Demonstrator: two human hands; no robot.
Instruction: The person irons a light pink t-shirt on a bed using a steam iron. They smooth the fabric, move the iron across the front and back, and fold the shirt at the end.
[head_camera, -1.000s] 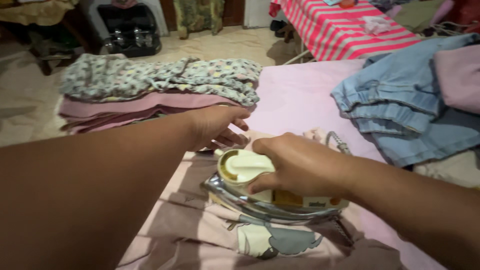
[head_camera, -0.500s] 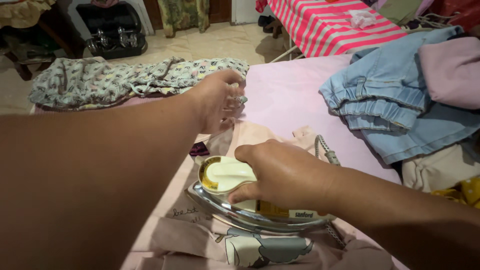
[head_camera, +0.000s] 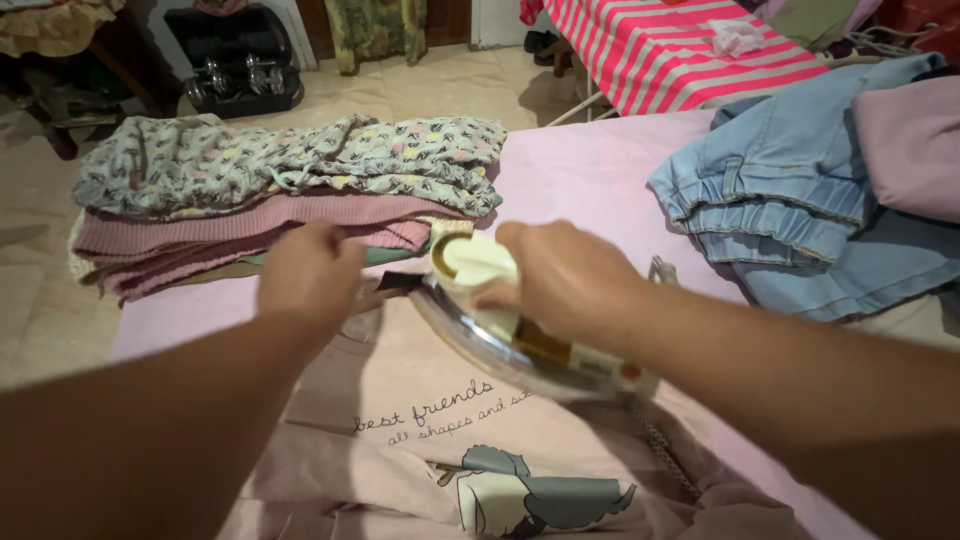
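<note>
Head view. The right hand is clenched around the handle of a cream-and-chrome iron, which rests near frame centre on a pale pink printed shirt, its nose pointing toward 10 o'clock. The left hand lies just at 9 o'clock of the iron, pressing on the shirt's upper edge; its fingers are curled under, and whether they grip the cloth cannot be told. A folded clothes stack sits at 11 o'clock; blue denim garments at 2 o'clock.

Right hand pushes iron up the pink shirt toward collar; left hand drops from folded stack onto shirt.
</note>
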